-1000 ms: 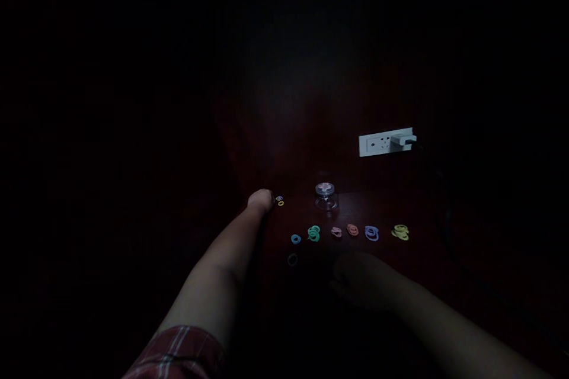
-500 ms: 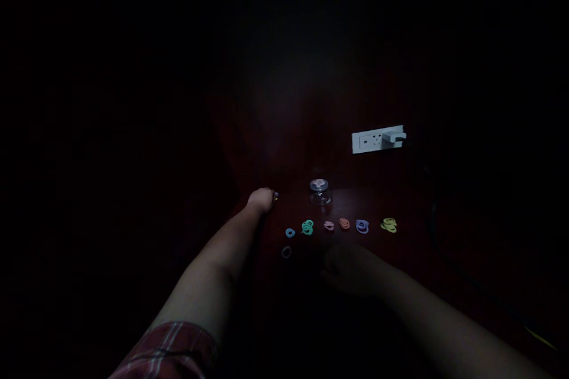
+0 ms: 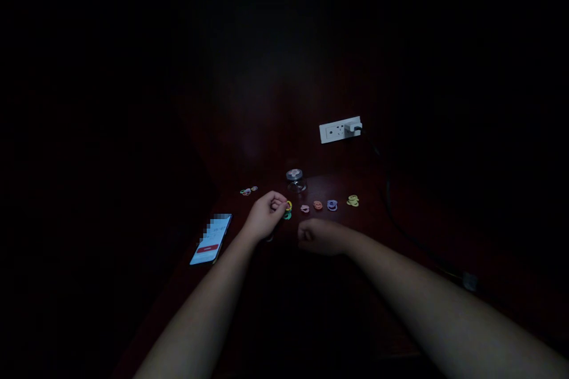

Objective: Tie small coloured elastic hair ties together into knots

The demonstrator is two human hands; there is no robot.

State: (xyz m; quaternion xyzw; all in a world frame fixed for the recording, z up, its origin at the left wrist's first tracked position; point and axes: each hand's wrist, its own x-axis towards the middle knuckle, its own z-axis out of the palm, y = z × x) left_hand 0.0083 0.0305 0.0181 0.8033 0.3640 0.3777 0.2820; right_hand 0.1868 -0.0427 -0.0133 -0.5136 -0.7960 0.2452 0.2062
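Note:
My left hand [image 3: 265, 216] pinches a yellow hair tie [image 3: 289, 205] between thumb and fingers. Just under it lies a group of green hair ties [image 3: 288, 216], partly covered. To the right, a row of small heaps runs across the dark table: pink hair ties [image 3: 304, 209], orange hair ties [image 3: 317, 205], purple hair ties [image 3: 332, 205] and yellow hair ties [image 3: 352, 201]. My right hand [image 3: 324, 237] is closed in front of the pink and orange ones; its fingertips are in shadow, so anything in them is hidden. Mixed hair ties [image 3: 248, 191] lie at the far left.
Behind the row stands a clear jar with a grey lid [image 3: 294, 175]. A lit phone [image 3: 213, 240] lies left of my left forearm. On the wall a white socket plate [image 3: 329, 132] holds a plug, whose dark cable [image 3: 388, 192] runs down the right side.
My left hand has come back from the far left toward the green hair ties, now with a yellow hair tie. The view has shifted, and the phone has come into sight.

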